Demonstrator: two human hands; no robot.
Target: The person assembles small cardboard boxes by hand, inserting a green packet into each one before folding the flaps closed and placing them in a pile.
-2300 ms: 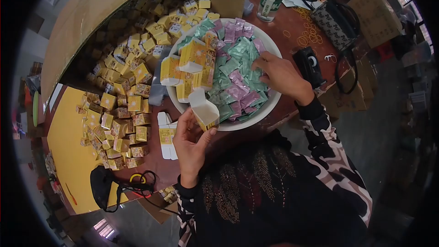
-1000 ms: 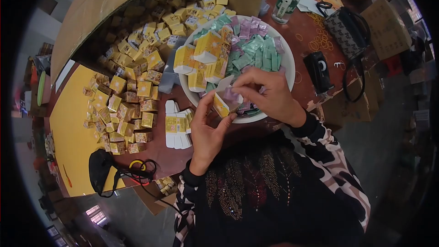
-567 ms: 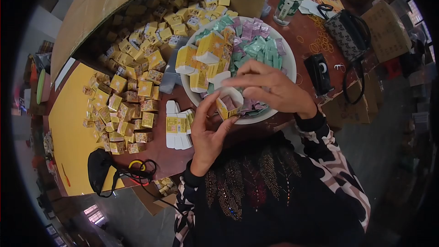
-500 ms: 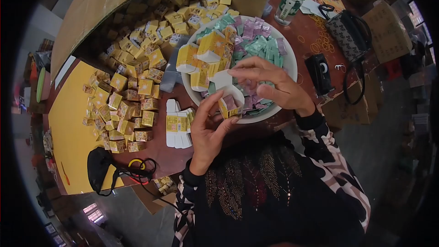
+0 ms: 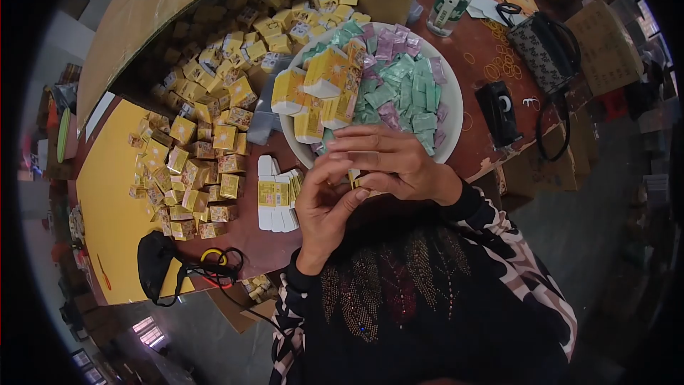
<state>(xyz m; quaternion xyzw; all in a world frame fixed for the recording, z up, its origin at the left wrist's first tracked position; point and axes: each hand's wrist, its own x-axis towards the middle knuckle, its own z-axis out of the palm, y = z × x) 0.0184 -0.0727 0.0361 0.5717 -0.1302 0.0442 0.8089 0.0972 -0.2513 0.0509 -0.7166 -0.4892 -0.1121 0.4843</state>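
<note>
My left hand [image 5: 326, 203] is closed round a small yellow box [image 5: 355, 177], with the thumb on its near side. Over the top of that box lies my right hand [image 5: 399, 164], its fingers bent and pressed to it, so most of the box is hidden. Both hands are at the near rim of a white bowl [image 5: 457, 110]. Green sachets [image 5: 399, 75] and purple sachets [image 5: 385, 45] fill the bowl, and several yellow boxes [image 5: 324, 85] rest on them at its left side. Left of my left hand is a stack of flat, unfolded boxes [image 5: 276, 199].
Many closed yellow boxes [image 5: 192, 171] are heaped at left, spilling from a large cardboard carton [image 5: 132, 25]. A black pouch [image 5: 154, 264] with cords lies at the near left. On the right are a jar [image 5: 453, 1], rubber bands [image 5: 502, 64], a black case [image 5: 497, 114] and a handbag [image 5: 545, 53].
My right hand has come down and left onto the box, its fingers closing over the top. The raised white flap and the purple sachet inside are now covered.
</note>
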